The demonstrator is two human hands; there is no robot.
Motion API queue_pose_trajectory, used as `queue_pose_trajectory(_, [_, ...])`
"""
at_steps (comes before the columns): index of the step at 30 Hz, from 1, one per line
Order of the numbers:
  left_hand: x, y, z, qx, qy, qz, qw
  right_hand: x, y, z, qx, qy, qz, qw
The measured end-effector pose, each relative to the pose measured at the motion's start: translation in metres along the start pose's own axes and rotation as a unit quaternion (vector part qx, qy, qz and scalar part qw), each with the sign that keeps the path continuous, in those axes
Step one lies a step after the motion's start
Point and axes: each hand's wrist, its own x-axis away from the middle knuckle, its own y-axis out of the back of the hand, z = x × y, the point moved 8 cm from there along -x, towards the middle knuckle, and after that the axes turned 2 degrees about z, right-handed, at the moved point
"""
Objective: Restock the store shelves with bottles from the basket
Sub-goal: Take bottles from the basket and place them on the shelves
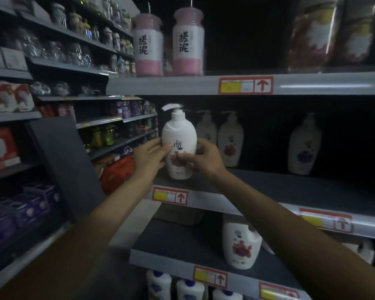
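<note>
A white pump bottle (179, 135) with a red flower label stands upright at the front left of the middle shelf (290, 189). My left hand (148, 158) grips its left side, thumb across the label. My right hand (204, 158) grips its right side, fingers curled round the front. Behind it, deeper on the same shelf, stand two similar pump bottles (230, 141) and one with a purple label (304, 146). The basket is out of view.
Pink and white jars (187, 42) stand on the shelf above. A white jug (240, 243) sits on the lower shelf, and blue-capped bottles (189, 289) on the one beneath. Stocked shelves (52, 105) run along the aisle at left.
</note>
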Motion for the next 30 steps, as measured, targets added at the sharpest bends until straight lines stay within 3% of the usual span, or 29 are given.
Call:
queue_pose_trajectory(5, [-0.035, 0.011, 0.029, -0.015, 0.048, -0.020, 0.999, -0.032, -0.026, -0.029, -0.004, -0.041, 0.008, 0.999])
queue_pose_trajectory(11, [-0.055, 0.013, 0.049, -0.059, 0.038, -0.016, 0.997, -0.041, -0.030, -0.048, -0.004, -0.062, -0.023, 0.998])
queue_pose_trajectory(16, [-0.050, 0.018, 0.052, -0.047, 0.065, 0.003, 0.997, -0.037, -0.035, -0.063, -0.010, -0.145, 0.050, 0.988])
queue_pose_trajectory(22, [-0.039, 0.014, 0.068, -0.042, 0.198, 0.070, 0.977, -0.021, -0.046, -0.072, -0.083, -0.229, 0.094, 0.965])
queue_pose_trajectory(30, [-0.059, 0.001, 0.083, 0.008, 0.245, 0.063, 0.967, -0.026, -0.060, -0.076, -0.119, -0.250, 0.068, 0.958])
